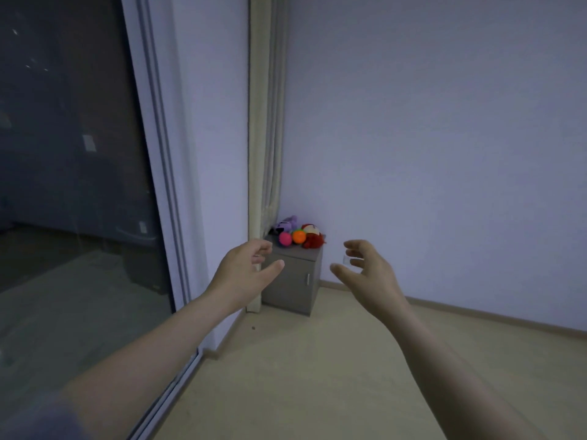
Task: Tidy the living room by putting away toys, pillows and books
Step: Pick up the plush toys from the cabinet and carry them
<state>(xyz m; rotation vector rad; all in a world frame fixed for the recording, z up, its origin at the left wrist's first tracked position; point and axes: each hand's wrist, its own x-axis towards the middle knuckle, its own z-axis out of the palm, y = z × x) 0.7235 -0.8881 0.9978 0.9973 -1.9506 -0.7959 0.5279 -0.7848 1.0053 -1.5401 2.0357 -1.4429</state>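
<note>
Left hand (246,268) and right hand (365,268): each grip loose, fingers half-curled, holding nothing, both short of the cabinet (295,281). Toys (313,239) heaped on cabinet top, pile's long axis running side to side; plush facing unclear. Risk: pink ball (285,239) and orange ball (299,236), nearest cabinet front, roll off if bumped.

Light: dim, cool bluish cast overall.
Wall (444,122), right: evenly lit, darker toward upper corners.
Glass door (63,154), left: dark, faint pale reflections.
Floor (301,360), near: warmer beige patch.
Toys (298,235), far corner: only saturated colour.
Edges: wide-angle bending of door frame (158,122); sleeve (41,420), near left, blurred.
Fine detail soft, slightly grainy.
</note>
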